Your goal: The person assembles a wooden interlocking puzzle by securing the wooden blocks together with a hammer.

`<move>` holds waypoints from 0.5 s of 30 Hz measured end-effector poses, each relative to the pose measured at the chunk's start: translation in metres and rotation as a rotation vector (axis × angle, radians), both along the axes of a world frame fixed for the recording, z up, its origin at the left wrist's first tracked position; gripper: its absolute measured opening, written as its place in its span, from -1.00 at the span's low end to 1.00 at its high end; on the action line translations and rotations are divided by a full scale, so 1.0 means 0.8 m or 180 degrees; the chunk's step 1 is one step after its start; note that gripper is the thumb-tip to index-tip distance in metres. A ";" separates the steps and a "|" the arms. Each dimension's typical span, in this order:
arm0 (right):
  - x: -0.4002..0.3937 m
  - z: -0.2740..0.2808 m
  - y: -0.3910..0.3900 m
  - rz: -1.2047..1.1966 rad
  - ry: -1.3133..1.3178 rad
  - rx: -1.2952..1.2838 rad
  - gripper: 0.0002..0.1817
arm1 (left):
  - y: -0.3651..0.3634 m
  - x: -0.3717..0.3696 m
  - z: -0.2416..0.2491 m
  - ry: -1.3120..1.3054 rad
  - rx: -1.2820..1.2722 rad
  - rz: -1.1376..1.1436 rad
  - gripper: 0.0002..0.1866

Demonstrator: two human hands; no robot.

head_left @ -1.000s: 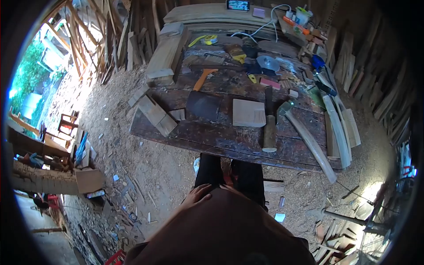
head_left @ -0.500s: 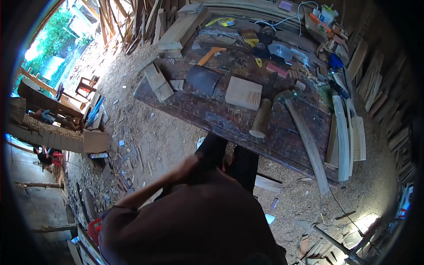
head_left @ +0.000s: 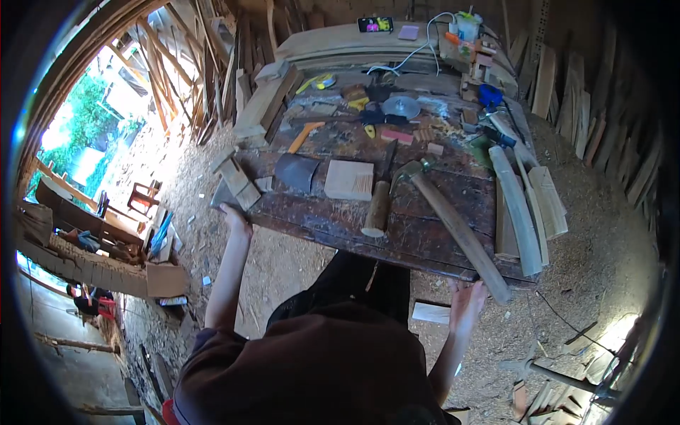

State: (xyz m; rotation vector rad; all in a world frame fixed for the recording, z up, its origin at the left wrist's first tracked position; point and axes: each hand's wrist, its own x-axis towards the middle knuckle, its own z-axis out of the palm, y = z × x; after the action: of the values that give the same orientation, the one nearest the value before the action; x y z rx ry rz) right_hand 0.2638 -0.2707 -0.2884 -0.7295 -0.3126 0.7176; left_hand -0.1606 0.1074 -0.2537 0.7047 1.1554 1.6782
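Note:
My left hand [head_left: 235,218] grips the left front corner of the dark, worn workbench [head_left: 340,248], beside small wood offcuts [head_left: 241,185]. At the front edge on the right, my right hand [head_left: 467,301] holds the workbench from below, its fingertips partly hidden by the edge. Just above it, the long wooden handle of a hammer [head_left: 460,230] sticks out past the edge. Nearer the middle lie a pale wooden block [head_left: 349,180], a curved dark sheet [head_left: 296,172] and a tool with a thick round wooden handle [head_left: 376,210] and dark blade.
Farther back on the bench are an orange-handled tool [head_left: 304,138], a yellow tape measure [head_left: 324,81], a grinder with a disc [head_left: 401,107] and a phone [head_left: 375,25]. Curved wood pieces [head_left: 517,212] lean at the right. Another person [head_left: 88,301] sits far left.
My left hand has moved from near my lap out to the bench's left corner. My right hand has come into view at the front edge. The view has shifted, showing more of the back.

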 end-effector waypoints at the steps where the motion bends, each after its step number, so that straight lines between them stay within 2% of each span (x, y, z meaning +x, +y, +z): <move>1: -0.003 0.000 0.003 -0.0019 0.0061 0.0060 -0.50 | 0.005 -0.010 -0.009 0.0325 -0.0179 0.0168 -0.21; 2: -0.005 -0.002 0.003 -0.0019 0.0124 0.0101 -0.45 | 0.009 -0.022 -0.020 0.0651 -0.0380 0.0353 -0.22; 3: -0.007 -0.008 0.005 -0.0137 0.0214 -0.0029 -0.44 | 0.019 -0.036 -0.039 0.0629 -0.0369 0.0514 -0.27; 6: -0.013 0.007 0.020 -0.0475 0.0397 -0.0358 -0.38 | -0.020 -0.014 0.001 0.0730 -0.0787 0.0456 -0.28; 7: -0.016 0.014 0.024 -0.0490 0.0400 -0.0381 -0.38 | -0.019 -0.023 -0.007 0.0737 -0.0809 0.0440 -0.28; 10: -0.020 0.030 0.040 -0.0593 0.0678 -0.0449 -0.32 | -0.011 -0.035 -0.015 0.0627 -0.0668 0.0398 -0.29; 12: -0.024 0.025 0.053 -0.0804 0.0763 -0.0502 -0.29 | -0.010 -0.043 -0.012 0.0476 -0.0529 0.0088 -0.27; 15: -0.024 0.019 0.053 -0.0865 0.0428 -0.0492 -0.32 | 0.000 -0.052 -0.013 0.0226 -0.0364 -0.0146 -0.24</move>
State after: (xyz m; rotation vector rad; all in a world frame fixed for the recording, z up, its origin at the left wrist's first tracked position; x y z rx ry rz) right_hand 0.2442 -0.2285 -0.2734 -0.8470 -0.0332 0.5329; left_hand -0.2024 0.1077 -0.2643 0.7182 1.2654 1.5467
